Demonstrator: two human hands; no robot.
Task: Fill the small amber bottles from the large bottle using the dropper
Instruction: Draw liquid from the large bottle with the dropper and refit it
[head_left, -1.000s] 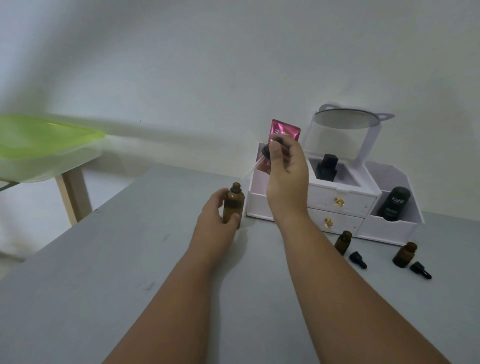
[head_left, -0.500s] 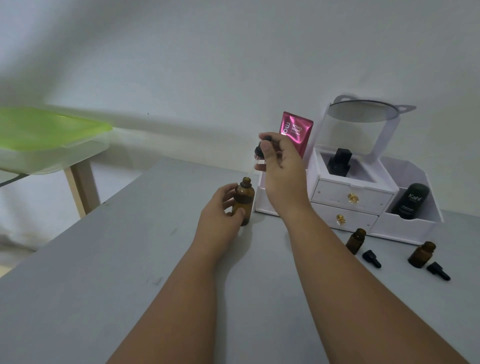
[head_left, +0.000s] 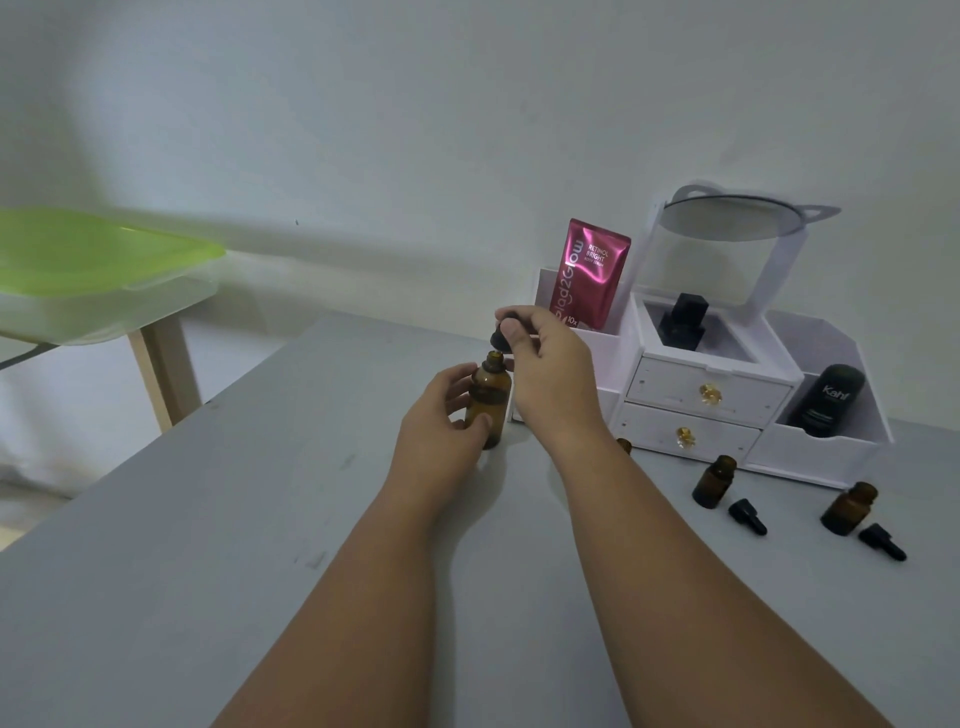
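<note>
Steadying large amber bottle (head_left: 487, 402) at frame centre on bench (head_left: 208, 519), left hand (head_left: 441, 431) fingers wrapped round it | right hand (head_left: 550, 364) fingers pinch dropper (head_left: 500, 339) over neck | small amber bottles (head_left: 714, 480) uncapped lower right, awaiting fill.

The pink sachet (head_left: 589, 275) reads "RETINOL BRIGHT" and "10x"; the black tube (head_left: 827, 400) reads "Kahf".

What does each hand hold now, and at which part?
The left hand grips the large amber bottle around its body. The right hand pinches the dropper by its black bulb.
</note>
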